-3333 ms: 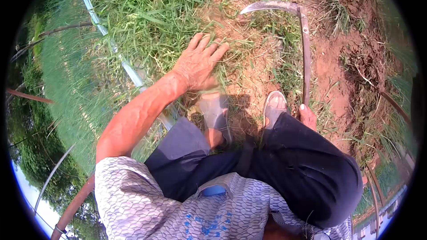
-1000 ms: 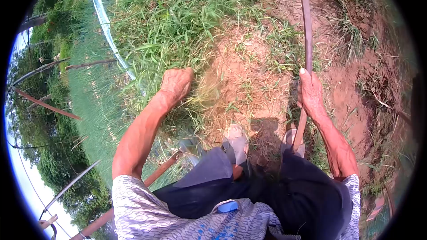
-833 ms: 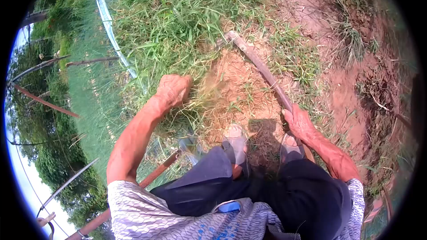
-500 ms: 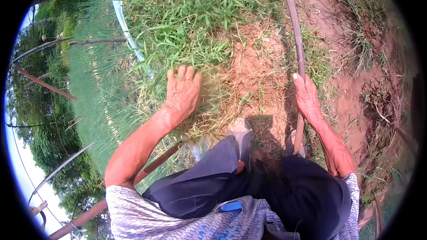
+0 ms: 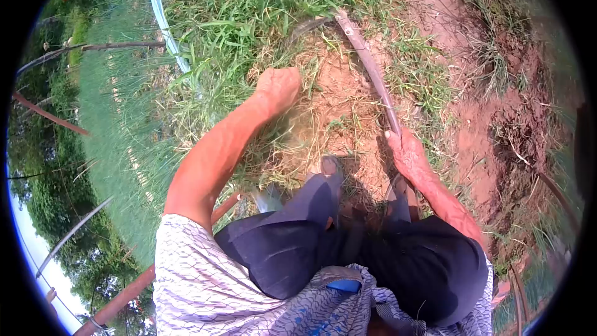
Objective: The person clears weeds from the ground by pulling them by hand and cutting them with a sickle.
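Note:
My right hand [image 5: 409, 154] is wrapped round the wooden handle of a sickle [image 5: 373, 74], thumb along the shaft. The sickle's curved blade [image 5: 306, 27] points left, low in the grass and partly hidden by it. Just below the blade, my left hand [image 5: 280, 87] is closed in a fist at the edge of the green grass [image 5: 230, 37], knuckles up, gripping grass. Its fingertips are out of sight beneath the hand. Between the two hands lies bare reddish soil [image 5: 339, 90] with dry, cut stalks strewn over it.
My shoes [image 5: 331, 165] stand on the soil close below. A pale blue plastic strip [image 5: 163, 18] runs along the left, beside a bed of thin green plants [image 5: 118, 137]. A rusty pole [image 5: 118, 302] slants at lower left. Reddish ground [image 5: 476, 130] with grass tufts lies right.
The sickle has swung down and left, its blade now in the grass above my left hand. My left hand has moved up and right and its fingers have curled into a fist.

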A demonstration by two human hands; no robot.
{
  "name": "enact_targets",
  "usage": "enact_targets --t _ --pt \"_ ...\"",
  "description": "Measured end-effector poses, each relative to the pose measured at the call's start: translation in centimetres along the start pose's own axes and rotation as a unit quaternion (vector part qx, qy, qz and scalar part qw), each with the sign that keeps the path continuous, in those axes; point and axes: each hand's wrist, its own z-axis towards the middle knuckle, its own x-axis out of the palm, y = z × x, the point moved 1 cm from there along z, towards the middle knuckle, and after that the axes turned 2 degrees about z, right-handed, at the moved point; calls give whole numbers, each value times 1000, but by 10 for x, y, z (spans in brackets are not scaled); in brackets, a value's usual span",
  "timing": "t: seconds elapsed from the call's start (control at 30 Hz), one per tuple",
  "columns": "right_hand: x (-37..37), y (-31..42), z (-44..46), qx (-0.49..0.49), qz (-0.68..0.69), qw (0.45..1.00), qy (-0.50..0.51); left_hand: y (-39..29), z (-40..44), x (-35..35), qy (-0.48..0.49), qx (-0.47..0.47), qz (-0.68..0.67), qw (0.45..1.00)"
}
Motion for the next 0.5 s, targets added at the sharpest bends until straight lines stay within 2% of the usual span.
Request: enact_targets --t 0.03,0.1,0.13,0.17,0.2,0.27,0.33,0.43,0.5 --pt "-4 -11 -15 120 -82 987 75 2 1 7 -24 52 -10 998" --pt "-13 -86 -80 120 -61 988 75 -11 -21 -10 -1 56 -13 998" --pt "-12 -105 -107 64 -5 997 40 -18 -34 -20 24 48 -18 998" --pt "-7 -101 -116 104 -23 993 50 -22 -43 -25 24 14 -32 999" --pt "-6 -83 -116 186 8 979 79 -25 -52 -21 34 25 -30 999" --pt "6 -68 -100 57 59 996 -22 -14 -53 -19 -12 -27 -73 997" --pt "5 -50 -58 99 86 991 12 -15 -56 -11 -2 -40 -90 995" --pt "-1 -10 -8 44 47 998 -20 -21 -57 -14 -13 -69 -88 994" --pt "4 -10 -2 18 -67 998 -5 -25 -67 -21 4 -71 -77 995"
